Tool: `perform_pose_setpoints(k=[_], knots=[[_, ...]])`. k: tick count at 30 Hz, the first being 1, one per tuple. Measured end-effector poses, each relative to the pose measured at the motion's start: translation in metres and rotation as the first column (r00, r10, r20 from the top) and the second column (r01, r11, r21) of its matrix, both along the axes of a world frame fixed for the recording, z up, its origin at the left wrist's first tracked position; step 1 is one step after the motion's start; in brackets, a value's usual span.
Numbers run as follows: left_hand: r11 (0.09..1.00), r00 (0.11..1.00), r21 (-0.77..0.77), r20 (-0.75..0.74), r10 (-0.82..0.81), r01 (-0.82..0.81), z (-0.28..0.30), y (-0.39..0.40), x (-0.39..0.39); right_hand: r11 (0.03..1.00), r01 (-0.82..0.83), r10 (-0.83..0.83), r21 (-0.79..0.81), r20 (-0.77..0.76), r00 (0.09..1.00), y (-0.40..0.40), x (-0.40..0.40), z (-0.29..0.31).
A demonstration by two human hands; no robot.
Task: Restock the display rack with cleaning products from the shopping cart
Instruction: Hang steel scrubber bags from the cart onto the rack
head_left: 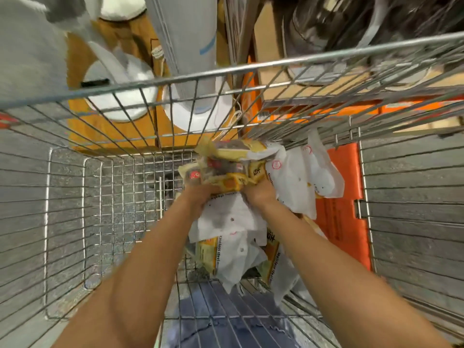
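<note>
**Reaching into the cart for a bundle of packets**

Reaching down into a wire shopping cart [75, 197], a person has both bare arms stretched forward. The left hand [200, 197] and right hand [258, 194] meet near the cart's far end, fingers curled around a bundle of yellow and white packets [226, 172]. The bundle sits against the cart's far wall, held just above the other stock. More white and yellow packets [233, 247], some printed with the words "stainless steel", lie heaped in the cart beneath and between the wrists. A white plastic bag [313, 177] hangs against the cart's right side, just right of the right hand. An orange plastic flap [344, 209] stands against the cart's right wall, behind that bag. Beyond the cart's far rim are brown cardboard boxes [113, 126] with round white items [120, 96] showing through cut-outs. The picture is slightly blurred.
</note>
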State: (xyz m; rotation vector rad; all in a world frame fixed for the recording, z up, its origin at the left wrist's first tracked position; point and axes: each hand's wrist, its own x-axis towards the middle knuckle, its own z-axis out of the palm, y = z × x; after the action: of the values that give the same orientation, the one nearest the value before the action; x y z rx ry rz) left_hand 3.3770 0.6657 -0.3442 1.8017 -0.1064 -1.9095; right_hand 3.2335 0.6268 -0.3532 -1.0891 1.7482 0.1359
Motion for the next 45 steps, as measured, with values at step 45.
perform_pose_setpoints(k=[45], knots=[[0.286, -0.723, -0.947, 0.298, 0.623, -0.144, 0.64, 0.711, -0.169, 0.252, -0.437, 0.353, -0.863, 0.503, -0.789, 0.626, 0.097, 0.653]])
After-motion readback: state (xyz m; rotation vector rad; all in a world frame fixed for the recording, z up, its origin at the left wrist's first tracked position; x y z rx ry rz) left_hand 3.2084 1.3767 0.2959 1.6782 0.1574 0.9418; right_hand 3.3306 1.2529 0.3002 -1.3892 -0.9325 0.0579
